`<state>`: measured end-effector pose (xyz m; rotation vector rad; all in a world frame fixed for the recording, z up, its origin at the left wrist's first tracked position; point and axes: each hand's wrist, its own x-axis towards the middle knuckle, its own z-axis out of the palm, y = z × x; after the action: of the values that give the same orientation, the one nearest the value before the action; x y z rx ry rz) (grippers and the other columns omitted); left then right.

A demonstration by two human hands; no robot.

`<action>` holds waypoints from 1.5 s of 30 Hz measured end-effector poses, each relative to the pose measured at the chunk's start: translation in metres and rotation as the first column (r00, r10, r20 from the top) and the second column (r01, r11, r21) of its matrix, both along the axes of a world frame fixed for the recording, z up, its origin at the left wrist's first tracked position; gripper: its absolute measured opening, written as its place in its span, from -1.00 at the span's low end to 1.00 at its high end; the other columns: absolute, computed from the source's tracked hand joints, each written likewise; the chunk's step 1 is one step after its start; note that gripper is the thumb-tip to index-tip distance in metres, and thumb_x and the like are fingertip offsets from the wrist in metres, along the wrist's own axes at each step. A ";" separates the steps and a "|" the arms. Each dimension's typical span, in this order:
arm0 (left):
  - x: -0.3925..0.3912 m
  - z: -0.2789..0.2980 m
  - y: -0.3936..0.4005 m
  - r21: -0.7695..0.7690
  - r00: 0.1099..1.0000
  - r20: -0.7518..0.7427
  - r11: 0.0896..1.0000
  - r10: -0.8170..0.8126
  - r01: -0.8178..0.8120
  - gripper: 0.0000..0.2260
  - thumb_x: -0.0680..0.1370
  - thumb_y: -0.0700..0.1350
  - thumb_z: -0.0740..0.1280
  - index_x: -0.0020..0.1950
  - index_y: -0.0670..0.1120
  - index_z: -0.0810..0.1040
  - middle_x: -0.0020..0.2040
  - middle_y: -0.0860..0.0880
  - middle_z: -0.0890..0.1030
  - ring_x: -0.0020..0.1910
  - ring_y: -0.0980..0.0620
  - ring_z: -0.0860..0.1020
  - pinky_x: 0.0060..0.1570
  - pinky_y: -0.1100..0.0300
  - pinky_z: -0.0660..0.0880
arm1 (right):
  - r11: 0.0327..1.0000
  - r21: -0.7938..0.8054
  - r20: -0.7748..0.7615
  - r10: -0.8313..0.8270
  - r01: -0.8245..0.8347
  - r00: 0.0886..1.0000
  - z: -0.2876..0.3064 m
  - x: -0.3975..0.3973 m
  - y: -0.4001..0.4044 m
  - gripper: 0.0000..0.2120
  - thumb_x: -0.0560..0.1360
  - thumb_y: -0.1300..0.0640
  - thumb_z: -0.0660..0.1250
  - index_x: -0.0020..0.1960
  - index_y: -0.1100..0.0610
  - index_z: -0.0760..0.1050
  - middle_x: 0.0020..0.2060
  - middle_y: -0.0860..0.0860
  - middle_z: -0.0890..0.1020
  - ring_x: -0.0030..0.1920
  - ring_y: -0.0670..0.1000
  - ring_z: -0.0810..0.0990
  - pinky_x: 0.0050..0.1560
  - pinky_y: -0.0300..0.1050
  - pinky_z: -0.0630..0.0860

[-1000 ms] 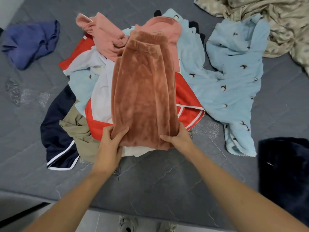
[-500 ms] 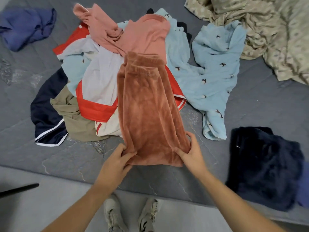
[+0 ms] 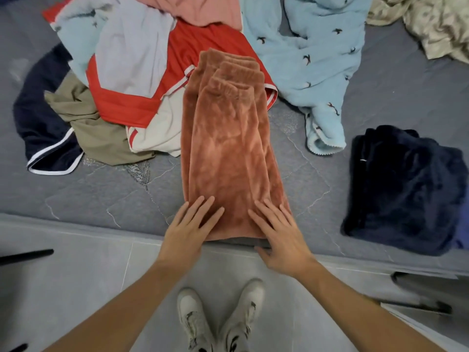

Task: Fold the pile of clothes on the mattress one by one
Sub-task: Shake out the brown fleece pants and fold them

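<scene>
We show the rust-coloured fleece trousers laid on the grey mattress, already doubled leg over leg into one long strip. The near end lies at the mattress edge closest to us; the far end, with the gathered elastic waistband, rests on the lower margin of the unfolded pile.

The left hand and the right hand both lie flat on the near end of the strip, palms down, fingers straight and slightly spread, grasping nothing. The right thumb hangs just past the mattress edge.

We judge the step in hand to be the smoothing and squaring of this garment before its crosswise fold. The next move would call for taking hold of one end with both hands and carrying it over to meet the other, keeping the side edges in line; the plush cloth looks thick, so the fold will probably want pressing down.

The long axis runs away from us, nearly straight up the frame, leaning a little to the left at the far end. The waistband points away; the near end we take to be the leg hems, though under the hands we cannot be sure.

A dark navy folded garment sits well apart to the right. A pale blue bird-print garment lies beyond it, and shoes stand on the floor below.
</scene>
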<state>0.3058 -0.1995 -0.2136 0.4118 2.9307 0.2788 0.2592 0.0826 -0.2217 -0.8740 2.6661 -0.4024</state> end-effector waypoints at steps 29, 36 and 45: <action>-0.193 0.138 -0.045 0.476 0.780 0.294 0.623 0.553 -0.621 -0.90 0.46 -0.15 0.39 -0.07 0.03 0.62 -0.17 0.05 0.68 -0.06 -0.12 0.63 -0.19 0.09 0.48 | 0.952 -0.187 -0.076 -0.259 0.242 0.963 0.149 -0.226 -0.048 -0.61 0.49 0.01 0.44 0.29 0.02 0.54 0.15 0.01 0.64 0.18 0.14 0.58 0.16 0.12 0.50; -0.175 0.073 -0.007 0.228 0.954 -0.213 0.960 0.212 -0.162 -0.43 0.62 -0.04 0.26 0.63 -0.10 0.28 0.65 -0.09 0.25 0.63 -0.10 0.19 0.56 -0.14 0.21 | 0.971 -0.110 -0.207 -0.229 0.210 0.951 0.066 -0.178 -0.098 -0.43 0.64 0.04 0.20 0.64 0.07 0.24 0.62 0.07 0.26 0.62 0.09 0.21 0.60 0.17 0.13; -0.212 -0.047 -0.019 0.093 0.960 -0.179 0.976 0.213 -0.199 -0.37 0.68 0.13 0.09 0.71 -0.01 0.01 0.71 -0.10 -0.06 0.69 -0.08 -0.08 0.62 -0.15 0.04 | 0.968 -0.121 -0.266 -0.243 0.218 0.933 -0.035 -0.220 -0.123 -0.39 0.70 -0.04 0.03 0.70 0.01 -0.04 0.69 0.03 0.01 0.68 0.05 -0.09 0.64 0.19 0.04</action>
<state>0.0936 -0.2188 -0.2602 0.1480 3.1618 0.3980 0.0387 -0.0401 -0.2571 -0.6850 3.0488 -0.4891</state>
